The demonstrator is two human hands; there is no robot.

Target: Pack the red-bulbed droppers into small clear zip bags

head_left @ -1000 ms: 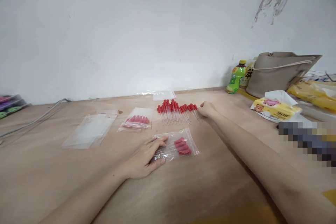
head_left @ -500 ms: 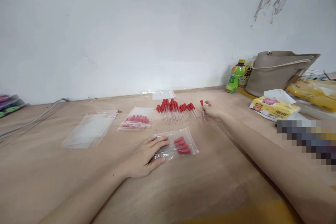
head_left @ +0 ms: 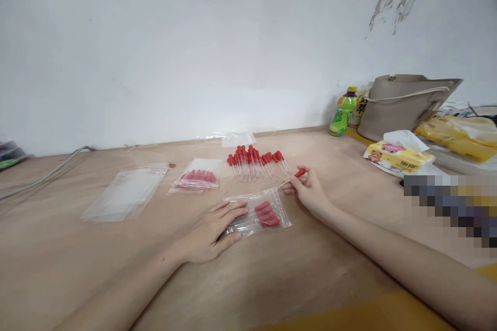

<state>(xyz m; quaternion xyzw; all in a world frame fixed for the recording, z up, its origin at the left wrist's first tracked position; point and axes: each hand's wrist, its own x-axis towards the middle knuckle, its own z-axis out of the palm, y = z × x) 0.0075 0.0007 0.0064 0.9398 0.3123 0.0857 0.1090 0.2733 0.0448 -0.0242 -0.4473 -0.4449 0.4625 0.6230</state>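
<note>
My left hand (head_left: 215,230) lies with fingers spread on the left end of a clear zip bag (head_left: 285,217), pressing it against the table. Several red-bulbed droppers (head_left: 267,213) show inside this bag, their stems partly under my fingers. In my right hand (head_left: 308,191) a single dropper (head_left: 300,172) is pinched, its red bulb up to the right and its thin stem pointing left toward the bag's right end. Whether the tip touches the bag I cannot tell. Behind the bag lies a pile of loose droppers (head_left: 248,158), bulbs toward the wall.
Filled zip bags (head_left: 200,175) are stacked left of the pile, with flat unfilled bags (head_left: 128,191) farther left. A grey cable (head_left: 66,163) crosses the left side. To the right stand a green bottle (head_left: 344,113), a taupe bag (head_left: 404,108) and a tissue pack (head_left: 399,158).
My right hand has moved from beside the pile toward the bag, bringing the dropper along and tilting it from upright to slanted. My left hand stays on the bag.
</note>
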